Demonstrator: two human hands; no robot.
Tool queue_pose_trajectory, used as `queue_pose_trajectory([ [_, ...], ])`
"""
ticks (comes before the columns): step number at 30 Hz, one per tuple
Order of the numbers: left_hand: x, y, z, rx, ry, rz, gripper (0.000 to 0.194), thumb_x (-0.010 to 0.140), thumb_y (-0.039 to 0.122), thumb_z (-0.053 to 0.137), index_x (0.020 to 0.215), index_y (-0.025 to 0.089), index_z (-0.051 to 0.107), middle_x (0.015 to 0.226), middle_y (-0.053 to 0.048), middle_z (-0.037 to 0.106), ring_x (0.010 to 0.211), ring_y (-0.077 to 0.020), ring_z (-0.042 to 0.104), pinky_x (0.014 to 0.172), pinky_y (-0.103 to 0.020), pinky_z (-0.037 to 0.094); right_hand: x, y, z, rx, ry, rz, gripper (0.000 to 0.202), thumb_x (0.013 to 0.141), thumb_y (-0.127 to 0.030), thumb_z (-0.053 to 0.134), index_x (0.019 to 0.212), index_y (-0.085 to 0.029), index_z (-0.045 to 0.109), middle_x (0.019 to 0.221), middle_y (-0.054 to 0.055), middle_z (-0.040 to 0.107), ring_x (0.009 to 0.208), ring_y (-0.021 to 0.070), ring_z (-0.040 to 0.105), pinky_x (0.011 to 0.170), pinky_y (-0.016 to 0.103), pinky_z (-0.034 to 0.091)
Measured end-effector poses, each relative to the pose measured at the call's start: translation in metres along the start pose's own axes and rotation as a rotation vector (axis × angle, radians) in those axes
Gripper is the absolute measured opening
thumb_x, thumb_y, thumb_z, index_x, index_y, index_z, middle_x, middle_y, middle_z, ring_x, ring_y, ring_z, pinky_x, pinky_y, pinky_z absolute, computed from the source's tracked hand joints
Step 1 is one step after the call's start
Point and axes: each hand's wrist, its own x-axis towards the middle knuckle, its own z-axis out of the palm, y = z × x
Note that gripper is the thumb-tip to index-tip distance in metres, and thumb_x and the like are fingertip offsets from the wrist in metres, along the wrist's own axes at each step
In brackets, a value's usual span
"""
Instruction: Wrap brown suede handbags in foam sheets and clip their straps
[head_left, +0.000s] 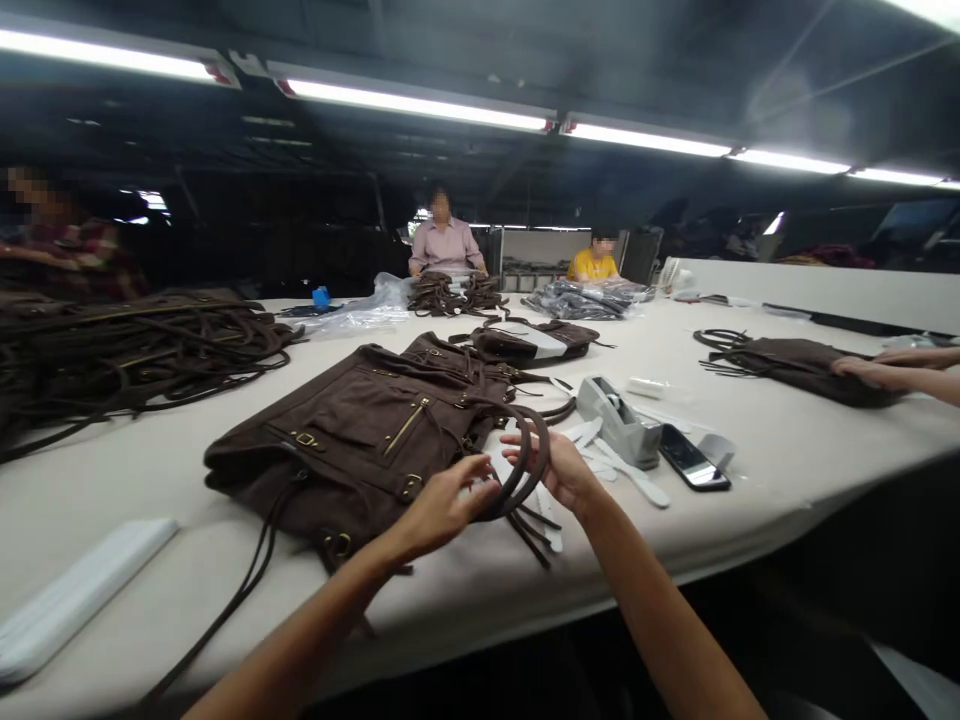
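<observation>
A dark brown handbag with brass zips and buckles lies flat in front of me. Its two round handles stick out to the right, raised off the table. My right hand is closed around the handles from the far right, with its fingers reaching through the loop. On the near side, my left hand has its thumb and fingers curled against the lower part of the handles; the exact contact is partly hidden. Thin dark straps hang beneath the handles. White paper strips lie under and beside them.
A grey tape dispenser and a phone sit right of my hands. More brown bags are piled at left and behind. A co-worker's hands rest on another bag. A white folded stack lies front left.
</observation>
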Motion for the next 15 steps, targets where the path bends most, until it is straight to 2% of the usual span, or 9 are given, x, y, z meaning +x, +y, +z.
queue_pose_trajectory([
  [1,0.001,0.006,0.019,-0.076,-0.087,0.005,0.049,0.08,0.041,0.065,0.125,0.023,0.056,0.113,-0.009,0.068,0.103,-0.025,0.064,0.088,-0.034,0.05,-0.007,-0.002,0.001,-0.061,0.002,-0.034,0.018,0.076,-0.019,0.065,0.092,-0.013,0.066,0.096,0.011,0.072,0.073,0.0175,0.068,0.073,0.032,0.056],
  [3,0.004,0.01,0.047,-0.193,-0.181,-0.035,0.055,0.076,0.036,0.07,0.127,0.02,0.053,0.096,-0.008,0.07,0.088,-0.0241,0.066,0.078,-0.033,0.052,-0.017,-0.007,-0.001,-0.209,-0.07,-0.102,0.021,0.075,-0.022,0.064,0.094,-0.015,0.07,0.095,0.007,0.072,0.08,0.0182,0.067,0.073,0.031,0.054],
  [5,0.007,0.006,0.061,-0.264,-0.171,-0.102,0.047,0.078,0.034,0.067,0.12,0.017,0.054,0.072,-0.002,0.063,0.063,-0.018,0.062,0.06,-0.028,0.049,-0.021,-0.01,-0.014,-0.371,-0.119,-0.162,0.024,0.076,-0.025,0.062,0.096,-0.017,0.072,0.092,0.005,0.072,0.082,0.0187,0.065,0.073,0.031,0.052],
  [6,0.008,0.001,0.063,-0.285,-0.134,-0.126,0.042,0.08,0.035,0.064,0.116,0.016,0.054,0.063,0.001,0.056,0.053,-0.0145,0.056,0.052,-0.025,0.045,-0.021,-0.01,-0.025,-0.463,-0.086,-0.187,0.024,0.076,-0.025,0.06,0.095,-0.017,0.073,0.088,0.005,0.073,0.08,0.0186,0.065,0.072,0.031,0.052],
  [8,0.008,-0.009,0.064,-0.31,-0.052,-0.152,0.039,0.084,0.041,0.058,0.113,0.017,0.052,0.056,0.007,0.045,0.043,-0.01,0.043,0.042,-0.021,0.035,-0.019,-0.007,-0.048,-0.705,0.071,-0.221,0.022,0.076,-0.023,0.058,0.09,-0.018,0.074,0.081,0.005,0.073,0.075,0.0186,0.065,0.07,0.03,0.049],
  [10,0.006,-0.02,0.064,-0.341,-0.002,-0.182,0.043,0.086,0.049,0.055,0.114,0.018,0.048,0.053,0.009,0.038,0.039,-0.0083,0.036,0.038,-0.02,0.028,-0.016,0.003,-0.069,-1.01,0.21,-0.205,0.017,0.076,-0.022,0.058,0.08,-0.019,0.074,0.076,0.005,0.072,0.074,0.0192,0.065,0.07,0.03,0.046],
  [11,0.004,-0.024,0.065,-0.364,0.005,-0.194,0.045,0.086,0.052,0.054,0.115,0.019,0.046,0.053,0.01,0.037,0.039,-0.0079,0.034,0.037,-0.019,0.026,-0.016,0.009,-0.075,-1.151,0.237,-0.179,0.015,0.077,-0.023,0.059,0.077,-0.019,0.073,0.077,0.006,0.072,0.076,0.0197,0.065,0.071,0.029,0.044],
  [13,-0.002,-0.03,0.068,-0.411,0.024,-0.199,0.047,0.085,0.055,0.054,0.116,0.019,0.045,0.054,0.01,0.036,0.04,-0.0073,0.033,0.038,-0.018,0.025,-0.015,0.026,-0.079,-1.334,0.255,-0.106,0.014,0.078,-0.03,0.062,0.074,-0.02,0.071,0.08,0.006,0.072,0.081,0.0207,0.065,0.071,0.029,0.042],
  [15,-0.007,-0.032,0.07,-0.481,0.075,-0.209,0.046,0.085,0.055,0.055,0.113,0.021,0.045,0.054,0.011,0.036,0.04,-0.0065,0.032,0.038,-0.016,0.024,-0.016,0.041,-0.072,-1.415,0.291,-0.06,0.018,0.077,-0.037,0.065,0.078,-0.02,0.069,0.086,0.007,0.071,0.083,0.0211,0.064,0.07,0.028,0.04],
])
